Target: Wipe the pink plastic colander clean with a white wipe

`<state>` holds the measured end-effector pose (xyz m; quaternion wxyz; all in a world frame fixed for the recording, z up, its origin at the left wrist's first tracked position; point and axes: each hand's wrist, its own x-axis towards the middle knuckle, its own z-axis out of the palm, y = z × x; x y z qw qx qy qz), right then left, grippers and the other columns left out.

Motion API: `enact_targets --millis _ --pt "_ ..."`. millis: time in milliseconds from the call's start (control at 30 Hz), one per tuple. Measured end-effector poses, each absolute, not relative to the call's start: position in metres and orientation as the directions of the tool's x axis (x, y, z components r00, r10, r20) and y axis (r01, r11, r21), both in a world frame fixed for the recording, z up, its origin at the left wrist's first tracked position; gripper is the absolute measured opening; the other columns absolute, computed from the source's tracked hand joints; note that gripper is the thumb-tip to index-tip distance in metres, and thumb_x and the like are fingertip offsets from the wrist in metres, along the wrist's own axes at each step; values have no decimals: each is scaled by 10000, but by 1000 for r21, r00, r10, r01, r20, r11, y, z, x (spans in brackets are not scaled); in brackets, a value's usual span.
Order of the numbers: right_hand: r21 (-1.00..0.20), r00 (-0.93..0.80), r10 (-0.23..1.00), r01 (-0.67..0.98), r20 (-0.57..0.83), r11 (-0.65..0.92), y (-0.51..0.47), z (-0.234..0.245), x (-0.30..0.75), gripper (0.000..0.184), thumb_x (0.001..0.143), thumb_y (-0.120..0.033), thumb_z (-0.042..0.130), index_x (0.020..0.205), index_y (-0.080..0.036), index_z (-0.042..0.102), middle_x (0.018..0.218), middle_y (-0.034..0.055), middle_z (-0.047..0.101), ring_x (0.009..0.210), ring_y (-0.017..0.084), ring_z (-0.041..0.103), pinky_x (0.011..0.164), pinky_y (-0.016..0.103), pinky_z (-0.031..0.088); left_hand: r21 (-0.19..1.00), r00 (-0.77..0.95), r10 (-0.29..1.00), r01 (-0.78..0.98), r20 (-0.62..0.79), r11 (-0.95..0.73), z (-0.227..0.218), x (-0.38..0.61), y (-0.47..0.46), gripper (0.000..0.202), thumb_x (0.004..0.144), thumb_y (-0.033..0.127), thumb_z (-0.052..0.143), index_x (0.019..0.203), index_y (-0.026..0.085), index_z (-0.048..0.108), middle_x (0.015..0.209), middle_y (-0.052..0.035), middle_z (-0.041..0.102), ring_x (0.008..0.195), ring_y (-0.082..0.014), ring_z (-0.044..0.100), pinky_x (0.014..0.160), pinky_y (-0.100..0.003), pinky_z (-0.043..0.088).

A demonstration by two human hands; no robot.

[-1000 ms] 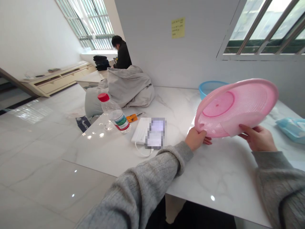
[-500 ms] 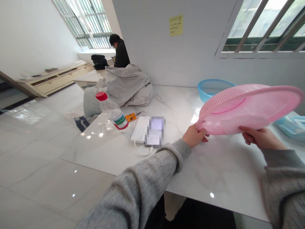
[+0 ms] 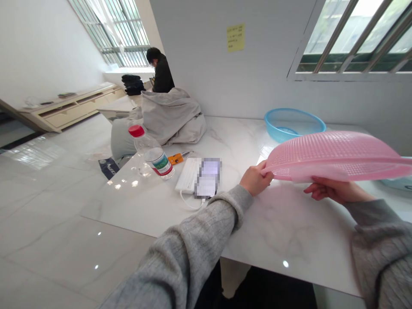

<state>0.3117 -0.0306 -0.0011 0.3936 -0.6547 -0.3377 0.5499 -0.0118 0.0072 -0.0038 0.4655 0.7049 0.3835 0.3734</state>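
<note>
Pink perforated plastic basket (image 3: 334, 154) at right centre of the frame, turned bottom-up, close to level, held clear above the white marble-look table (image 3: 289, 231). Its right end runs out of the frame.

Left hand (image 3: 255, 180): clenched on the basket's left rim tip, grey knit sleeve running down to lower centre.

Right hand (image 3: 334, 191): under the near rim, fingers curled up against the rim's underside, supporting it; thumb not visible.

Surroundings:
- Round blue plastic basin (image 3: 294, 124) directly behind the basket, upper right of centre, standing on the table near the wall; its near side is partly covered by the pink rim.
- Pale blue packet (image 3: 399, 183) at the right edge, mostly hidden below the basket.
- Clear plastic bottle with red cap (image 3: 149, 152) left of centre, tilted in the picture, well apart from the hands.
- White flat device with cable (image 3: 189, 180) just left of the left hand; a blurred rectangle lies on it.
- Small orange object (image 3: 176, 159) between bottle and device.
- Heap of grey fabric (image 3: 170, 113) at the table's far left end.
- Yellow note (image 3: 235, 37) on the wall, top centre.
- A person in dark clothing (image 3: 161, 73) far back, upper left, by the window.
</note>
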Motion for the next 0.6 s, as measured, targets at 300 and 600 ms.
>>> enact_targets --millis 300,600 --pt "-903 3 903 -3 -429 -429 -27 -2 273 635 513 -657 953 872 -160 789 813 154 817 607 223 747 632 375 671 997 369 929 -53 -31 54 -16 8 4 424 1039 472 653 820 117 728 737 -57 734 614 -123 697 631 -249 595" --pt "-893 -87 889 53 -450 -447 -30 -6 277 529 605 -669 940 843 -212 820 873 155 835 683 265 776 684 412 688 970 463 882 -161 -90 183 -18 11 6 422 1067 379 645 774 91 738 675 -49 712 576 -125 707 603 -251 595"
